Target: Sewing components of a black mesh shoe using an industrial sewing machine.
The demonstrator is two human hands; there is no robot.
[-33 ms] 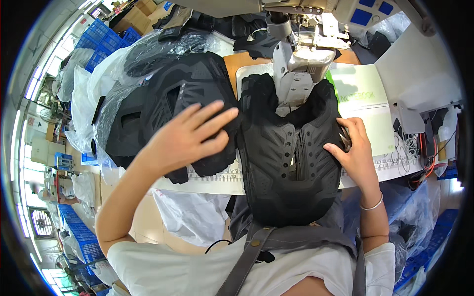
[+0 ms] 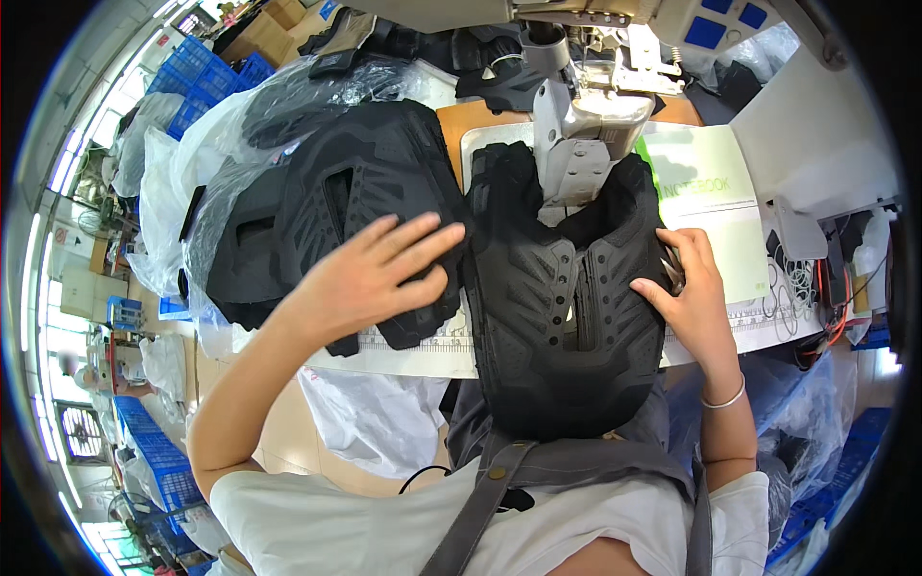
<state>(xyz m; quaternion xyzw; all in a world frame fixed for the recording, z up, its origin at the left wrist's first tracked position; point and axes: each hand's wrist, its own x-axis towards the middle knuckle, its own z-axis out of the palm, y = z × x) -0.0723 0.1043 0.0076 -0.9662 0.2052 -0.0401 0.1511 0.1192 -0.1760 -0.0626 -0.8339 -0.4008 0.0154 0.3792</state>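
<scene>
A black moulded piece that looks like a shoe upper (image 2: 523, 317), with eyelet rows beside a central slit, lies before the sewing machine arm (image 2: 588, 125). Its U-shaped opening surrounds the front of that arm, and its rounded end overhangs the table's near edge. My right hand (image 2: 693, 288) grips the piece's right edge, thumb on top; a small dark thing with a shiny edge shows inside this hand, too hidden to name. Over a pile of similar black uppers (image 2: 384, 144) at the left is my left hand (image 2: 384, 274), fingers spread, fingertips close to the middle piece. Whether it touches anything I cannot tell.
A pale green notebook (image 2: 711, 221) lies right of the machine. A printed ruler scale (image 2: 413, 350) runs along the white table front. Clear plastic bags (image 2: 192, 182) and blue crates (image 2: 197, 82) stand left; loose cables (image 2: 792, 283) lie at the right.
My left hand has shifted slightly down, away from the far side of the pile, and the pile's slit shows more. My right hand stays at the piece's edge.
</scene>
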